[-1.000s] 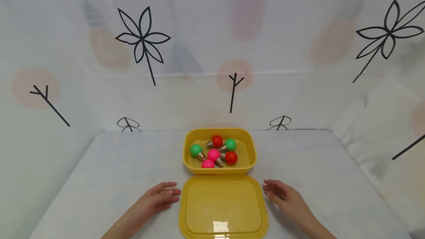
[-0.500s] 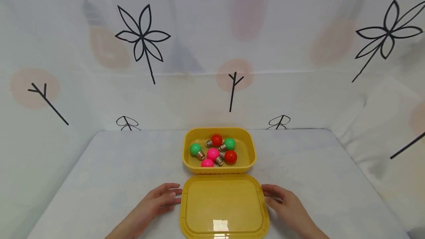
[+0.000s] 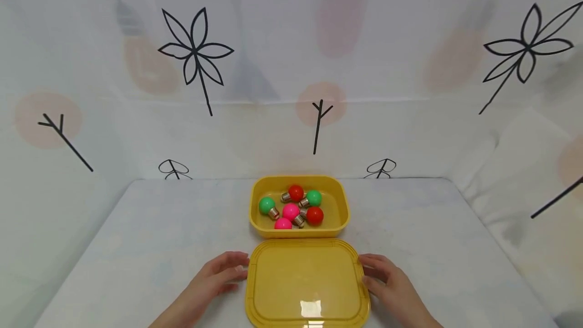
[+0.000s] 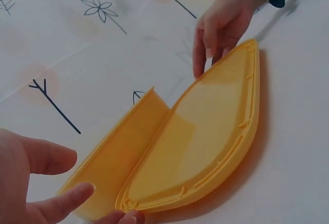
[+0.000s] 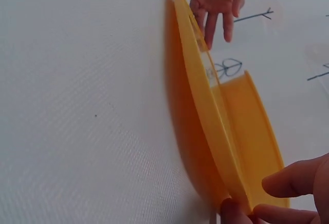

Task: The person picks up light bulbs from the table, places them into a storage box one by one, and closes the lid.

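A yellow lid (image 3: 300, 277) lies flat on the table in front of a yellow box (image 3: 334, 211). Inside the box are several small light bulbs with metal screw bases: green bulbs (image 3: 266, 205), red bulbs (image 3: 314, 215) and pink bulbs (image 3: 290, 211). My left hand (image 3: 211, 280) is at the lid's left side, its fingertips touching the corner edge in the left wrist view. At the opposite side, my right hand (image 3: 389, 282) has its fingertips against the lid's edge. In the right wrist view its thumb (image 5: 293, 183) stands apart from the lid.
A pale cloth covers the table (image 3: 159, 227). Behind and on both sides hang white cloth walls (image 3: 273, 54) printed with black plants and pink shapes. The box stands close to the back wall, right against the lid's far edge.
Both hands have come inward to the lid's sides; the right hand has shifted slightly left and nearer the front. Box and bulbs keep their places.
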Tool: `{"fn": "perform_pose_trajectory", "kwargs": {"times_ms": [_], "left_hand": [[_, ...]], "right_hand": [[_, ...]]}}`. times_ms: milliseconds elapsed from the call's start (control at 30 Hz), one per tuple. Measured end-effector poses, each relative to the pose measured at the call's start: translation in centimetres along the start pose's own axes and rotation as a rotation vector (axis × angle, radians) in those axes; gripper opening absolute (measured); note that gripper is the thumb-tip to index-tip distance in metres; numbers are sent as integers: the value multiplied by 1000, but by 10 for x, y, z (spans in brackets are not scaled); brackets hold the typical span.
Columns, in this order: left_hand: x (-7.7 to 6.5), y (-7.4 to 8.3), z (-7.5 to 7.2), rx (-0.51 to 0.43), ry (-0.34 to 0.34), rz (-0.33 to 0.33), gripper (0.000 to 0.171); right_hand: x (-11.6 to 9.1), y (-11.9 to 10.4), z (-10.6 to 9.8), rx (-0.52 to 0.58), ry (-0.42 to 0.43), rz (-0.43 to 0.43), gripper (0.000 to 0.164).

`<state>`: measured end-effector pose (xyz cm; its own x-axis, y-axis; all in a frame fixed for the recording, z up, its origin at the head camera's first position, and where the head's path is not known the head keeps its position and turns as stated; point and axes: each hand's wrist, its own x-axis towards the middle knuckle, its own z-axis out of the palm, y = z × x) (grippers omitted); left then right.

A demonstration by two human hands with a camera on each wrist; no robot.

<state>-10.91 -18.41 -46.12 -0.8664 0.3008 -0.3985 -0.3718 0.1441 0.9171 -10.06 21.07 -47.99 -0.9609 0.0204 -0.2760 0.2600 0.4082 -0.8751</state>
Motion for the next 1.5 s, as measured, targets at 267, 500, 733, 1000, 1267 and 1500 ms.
{"fn": "perform_pose_trajectory", "kwargs": {"times_ms": [267,500,733,1000,1267,1500], "left_hand": [[-1,-3,1,23,60,51,42],[-2,-6,3,-16,102,92,37],[-2,-8,2,-66,110,81,43],[-1,-8,0,-94,62,124,54],[-1,-10,1,-63,110,145,49],[0,-10,2,-10,171,196,39]], "right_hand": [[3,3,-3,39,1,-44,41],[2,-4,-2,140,29,3,44],[0,-7,-1,228,26,36,45],[-3,-8,-2,222,16,61,36],[-4,-7,-4,229,-23,37,33],[-1,-6,-3,224,-32,71,43]]}}
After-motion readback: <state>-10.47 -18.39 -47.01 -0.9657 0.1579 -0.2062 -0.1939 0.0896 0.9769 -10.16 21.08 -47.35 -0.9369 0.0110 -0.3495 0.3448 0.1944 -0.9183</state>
